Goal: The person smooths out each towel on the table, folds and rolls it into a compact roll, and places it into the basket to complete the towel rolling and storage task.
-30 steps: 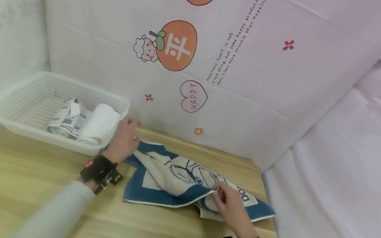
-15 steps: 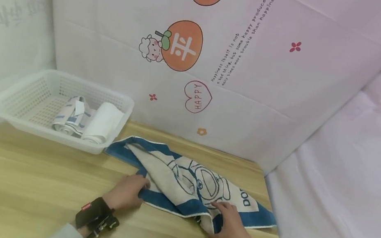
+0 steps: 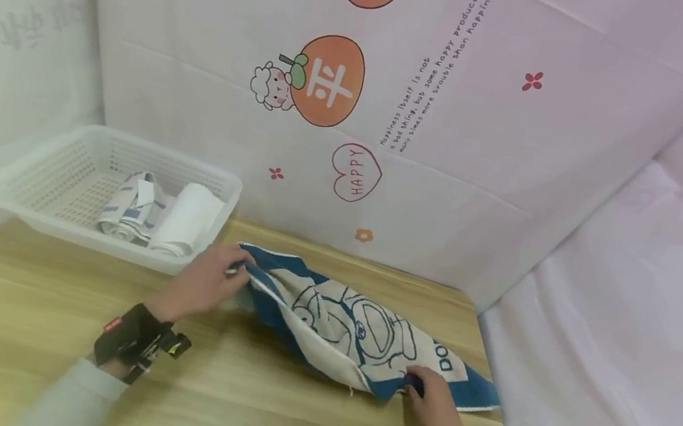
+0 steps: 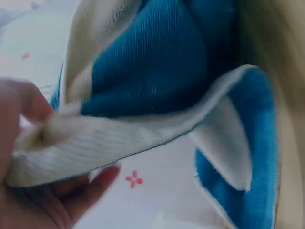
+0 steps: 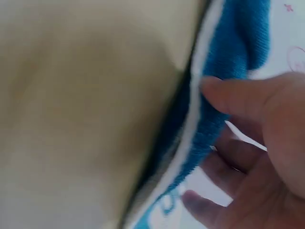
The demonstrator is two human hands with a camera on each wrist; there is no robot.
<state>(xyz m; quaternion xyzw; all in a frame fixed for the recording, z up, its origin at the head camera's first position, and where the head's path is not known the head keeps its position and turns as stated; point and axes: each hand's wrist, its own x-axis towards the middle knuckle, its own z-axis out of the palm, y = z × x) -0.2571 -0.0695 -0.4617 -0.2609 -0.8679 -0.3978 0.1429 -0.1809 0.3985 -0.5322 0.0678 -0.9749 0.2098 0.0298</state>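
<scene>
A blue-bordered cream towel (image 3: 331, 319) with a line-drawn cartoon figure lies partly folded on the wooden table. My left hand (image 3: 202, 286) pinches its left end and holds it raised. The left wrist view shows the white hem of the towel (image 4: 152, 71) between the thumb and fingers of that hand (image 4: 43, 200). At the near edge on the right, my right hand (image 3: 437, 407) pinches the blue border. In the right wrist view the thumb of my right hand (image 5: 267, 119) presses on the towel's hem, with the other fingers behind the cloth.
A white perforated basket (image 3: 33, 213) stands at the back left. Inside are a rolled striped towel (image 3: 134, 206) and a rolled white towel (image 3: 188, 218). Printed white sheets (image 3: 443, 207) wall in the table (image 3: 216, 409) at the back and both sides.
My left hand let go of the far left corner, came to the near edge, then lifted the left end up and back. My right hand stays at the near edge, regripping the border.
</scene>
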